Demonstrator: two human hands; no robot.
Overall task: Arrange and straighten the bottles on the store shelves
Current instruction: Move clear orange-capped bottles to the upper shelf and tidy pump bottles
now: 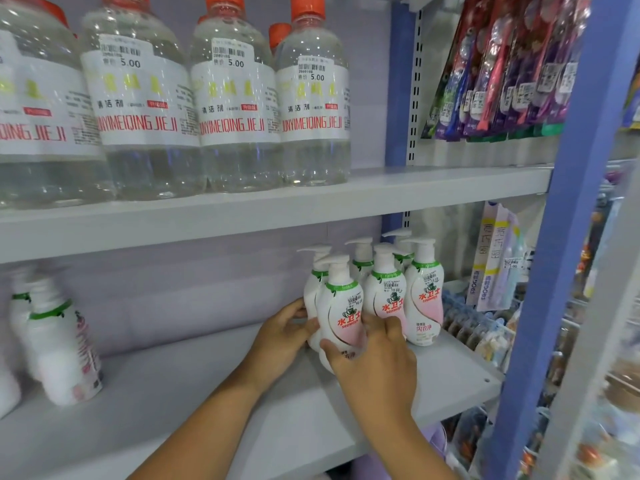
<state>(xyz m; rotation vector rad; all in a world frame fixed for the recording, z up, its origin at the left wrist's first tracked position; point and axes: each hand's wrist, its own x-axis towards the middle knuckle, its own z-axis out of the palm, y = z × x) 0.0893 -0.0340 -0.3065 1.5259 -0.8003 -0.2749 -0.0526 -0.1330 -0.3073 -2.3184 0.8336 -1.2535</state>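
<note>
Right hand [375,358] nearest my lens, fingers curled round front pump bottle [341,313] low on its body. Left hand [282,336] grips same bottle from left side. Bottle stands upright at left front of cluster on lower shelf [194,393]. Base hidden, probably touching shelf. Neighbour bottle [386,292] just beside, on right.

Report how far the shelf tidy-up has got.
Done: the clear bottles with orange caps stand upright in a row on the upper shelf, labels forward. In hand: both hands, left and right, grip the front pump bottle of the white cluster on the lower shelf. Left: the blurred white bottles at the far left stand apart from that cluster, so probably still need grouping.
</note>
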